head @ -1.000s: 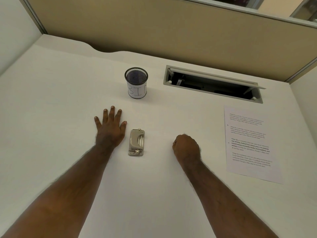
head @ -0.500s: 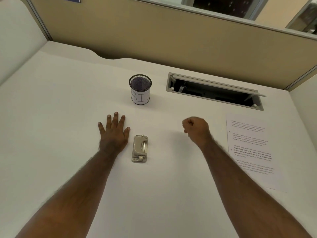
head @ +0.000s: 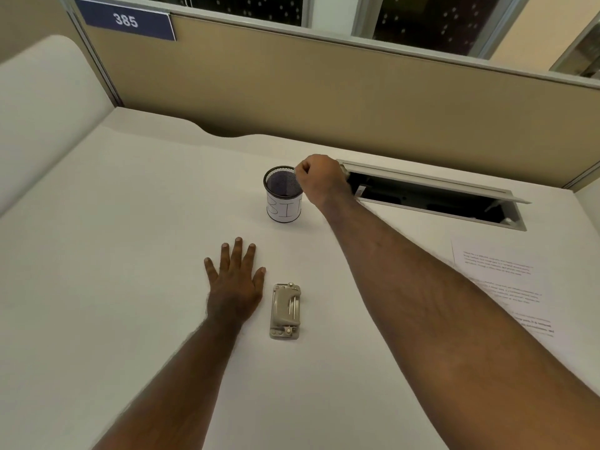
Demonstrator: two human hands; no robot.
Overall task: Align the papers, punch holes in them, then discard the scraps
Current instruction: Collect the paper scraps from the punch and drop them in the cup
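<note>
A black mesh cup (head: 281, 203) with a white label reading "BIN" stands at the middle back of the white desk (head: 130, 254). My right hand (head: 319, 180) is a closed fist held at the cup's right rim; whatever it holds is hidden inside the fingers. A beige hole punch (head: 285, 310) lies nearer to me. My left hand (head: 235, 280) rests flat, fingers spread, on the desk just left of the punch. Printed papers (head: 506, 284) lie at the right, partly behind my right forearm.
An open cable hatch (head: 435, 196) is cut into the desk behind and right of the cup. A tan partition (head: 324, 92) with a "385" sign (head: 126, 21) walls the back. A white side panel (head: 39, 102) rises at the left.
My closed right hand rose from the desk beside the punch and travelled forward to the cup's rim. The left hand stayed flat. The view tilted up.
</note>
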